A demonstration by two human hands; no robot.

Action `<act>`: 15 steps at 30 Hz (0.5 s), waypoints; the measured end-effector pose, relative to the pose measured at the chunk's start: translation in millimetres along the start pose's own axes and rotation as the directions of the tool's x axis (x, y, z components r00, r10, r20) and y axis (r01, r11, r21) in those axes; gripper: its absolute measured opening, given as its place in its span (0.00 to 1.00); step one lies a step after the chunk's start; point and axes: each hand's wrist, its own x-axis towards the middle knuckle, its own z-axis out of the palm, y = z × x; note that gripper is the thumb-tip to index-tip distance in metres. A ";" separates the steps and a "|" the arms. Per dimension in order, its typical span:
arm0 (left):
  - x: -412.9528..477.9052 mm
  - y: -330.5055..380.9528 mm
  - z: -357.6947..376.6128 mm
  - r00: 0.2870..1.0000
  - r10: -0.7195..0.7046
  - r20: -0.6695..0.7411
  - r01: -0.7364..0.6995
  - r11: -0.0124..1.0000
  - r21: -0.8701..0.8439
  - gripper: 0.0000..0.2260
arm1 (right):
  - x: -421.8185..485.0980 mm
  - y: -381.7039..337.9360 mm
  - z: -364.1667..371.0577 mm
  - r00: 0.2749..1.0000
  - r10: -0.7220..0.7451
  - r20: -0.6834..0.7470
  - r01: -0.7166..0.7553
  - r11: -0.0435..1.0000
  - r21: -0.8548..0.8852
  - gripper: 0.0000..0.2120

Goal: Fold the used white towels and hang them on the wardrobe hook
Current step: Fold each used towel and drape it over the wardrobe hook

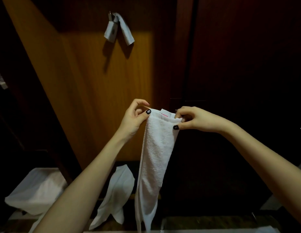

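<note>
Both hands up in front of the wardrobe, each pinching a top corner of one towel [154, 157]. Left hand [133, 119]: thumb with black nail on the near face of the top left corner, index behind it, other fingers loosely curled above and off the cloth. Right hand [192, 118]: fingers curled over the top right corner from behind, black-nailed thumb pressed on the front just below the edge. Grip is tight on both sides, with the top edge stretched level between them.

Towel is white, folded lengthwise into a narrow strip, and hangs straight down from the hands, tapering to the frame's bottom edge. Label [165, 114] with red print sticks up at the top edge between the hands.

Hook [112, 15] sits high on the lit brown door [96, 81], well above and left of the hands. Hung towel [118, 28] is draped over it, two ends down.

Two more white towels lie low: crumpled towel [37, 190] at the bottom left corner, loose towel [116, 192] between the forearms, just left of the held strip. Can't tell what they lie on, too dim. Right door [239, 56] is dark.
</note>
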 end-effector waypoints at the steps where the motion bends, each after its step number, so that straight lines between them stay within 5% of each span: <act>1: 0.6 -0.1 -1.3 1.000 0.008 -0.008 -0.008 1.000 0.012 0.11 | 0.0 -0.7 2.1 1.000 -0.023 0.018 0.023 1.000 0.021 0.06; 8: 3.7 -3.8 -2.4 0.979 0.050 -0.197 -0.028 0.993 0.113 0.13 | 0.0 -10.7 12.5 0.997 -0.059 -0.056 0.060 0.998 0.008 0.10; 11: 3.6 -2.5 4.5 0.949 0.164 -0.269 -0.093 0.962 0.257 0.14 | 5.8 -17.3 18.8 0.972 -0.055 -0.230 0.049 0.998 -0.030 0.15; 15: 2.9 4.9 10.3 0.904 0.354 -0.239 -0.235 0.879 0.414 0.09 | 13.6 -26.6 29.3 0.877 0.001 -0.480 0.075 0.987 0.140 0.16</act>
